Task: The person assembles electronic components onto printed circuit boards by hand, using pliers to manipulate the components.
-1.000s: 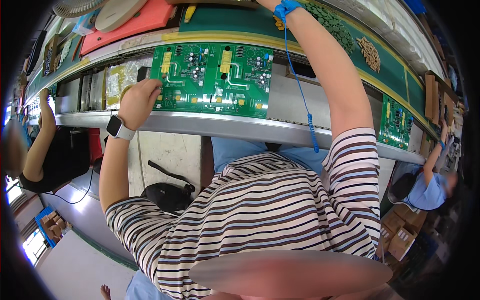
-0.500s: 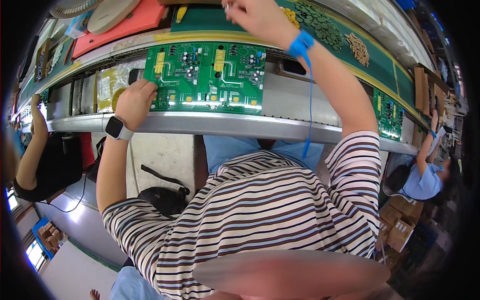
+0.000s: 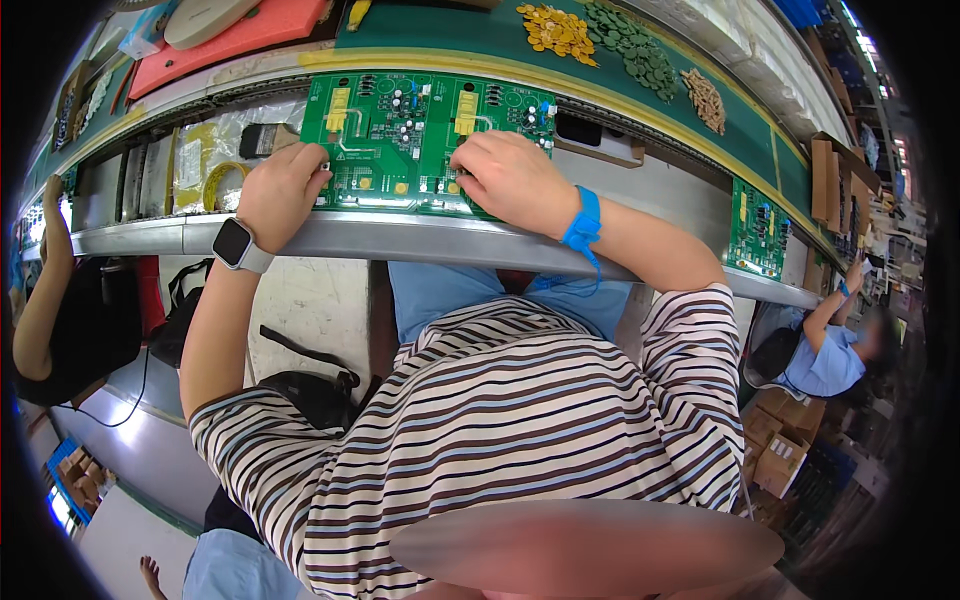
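Green tabletop (image 3: pixel 450 38) is stretching across the far side of a cluttered workshop, a metal rail (image 3: pixel 400 236) running along the near side. From my remote post I am watching through the head camera.

Left hand (image 3: pixel 278 195): fingers are bunching narrowly at the left edge of a green circuit board (image 3: pixel 375 150); I am not managing to tell whether they are gripping it. Right hand (image 3: pixel 515 178): fingers are curling down over the board's right half, thumb and forefinger close together; their tips are partly hiding, so I cannot tell what, if anything, they are holding.

Board is lying flat just beyond the rail, showing two matching halves, each carrying a yellow part near its top.

Wrists: a smartwatch (image 3: pixel 235 243) is sitting on the left, a blue strap (image 3: pixel 582 220) is circling the right.

Left of the board, a yellow ring (image 3: pixel 213 187) is resting near a dark-bristled brush (image 3: pixel 262 141). On the tabletop, yellow pieces (image 3: pixel 558 35), green discs (image 3: pixel 632 52) and tan pegs (image 3: pixel 703 100) are lying in separate heaps; a pinkish-red slab (image 3: pixel 240 42) is occupying the far left.

Farther right, a second board (image 3: pixel 758 230) is lying along the same line, and a co-worker in blue (image 3: pixel 822 358) is working beyond it.
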The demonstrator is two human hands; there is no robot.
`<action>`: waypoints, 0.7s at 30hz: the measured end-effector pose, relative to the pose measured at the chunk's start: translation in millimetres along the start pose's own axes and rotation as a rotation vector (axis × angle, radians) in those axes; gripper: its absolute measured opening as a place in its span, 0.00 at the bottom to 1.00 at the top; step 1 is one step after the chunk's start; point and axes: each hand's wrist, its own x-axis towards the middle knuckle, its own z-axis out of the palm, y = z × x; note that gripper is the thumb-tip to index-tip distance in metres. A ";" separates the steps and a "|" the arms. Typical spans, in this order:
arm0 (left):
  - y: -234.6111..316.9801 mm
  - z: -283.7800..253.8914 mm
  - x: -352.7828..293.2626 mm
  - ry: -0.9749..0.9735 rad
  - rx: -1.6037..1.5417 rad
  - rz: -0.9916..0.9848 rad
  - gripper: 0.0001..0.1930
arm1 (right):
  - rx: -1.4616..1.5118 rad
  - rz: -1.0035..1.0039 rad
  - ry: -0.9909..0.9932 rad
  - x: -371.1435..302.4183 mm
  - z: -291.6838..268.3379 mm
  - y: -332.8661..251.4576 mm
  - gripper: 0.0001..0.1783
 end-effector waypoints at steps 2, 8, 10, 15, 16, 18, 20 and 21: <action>-1.8 -0.2 1.8 -0.009 0.017 0.016 0.05 | -0.017 -0.019 0.015 -0.7 0.8 0.7 0.07; 2.8 -13.2 13.0 -0.101 -0.070 -0.076 0.08 | -0.079 -0.061 0.020 -6.7 2.2 3.6 0.09; 13.3 -22.3 28.9 -0.100 -0.109 -0.104 0.08 | -0.065 -0.031 0.046 -6.6 -10.9 7.0 0.10; 65.6 4.1 112.3 -0.068 -0.202 0.189 0.08 | -0.397 0.145 0.282 -28.1 -67.2 93.4 0.10; 75.2 15.8 135.8 -0.036 -0.197 0.302 0.07 | -0.497 0.295 0.340 -36.3 -76.9 112.8 0.09; 98.8 46.9 184.1 0.009 -0.221 0.353 0.07 | -0.584 0.346 0.432 -50.1 -79.9 153.5 0.06; 125.0 68.1 227.2 0.051 -0.127 0.344 0.08 | -0.598 0.366 0.453 -56.5 -77.4 167.9 0.05; 132.1 82.7 247.6 0.109 -0.107 0.338 0.09 | -0.604 0.370 0.425 -54.5 -74.8 170.8 0.04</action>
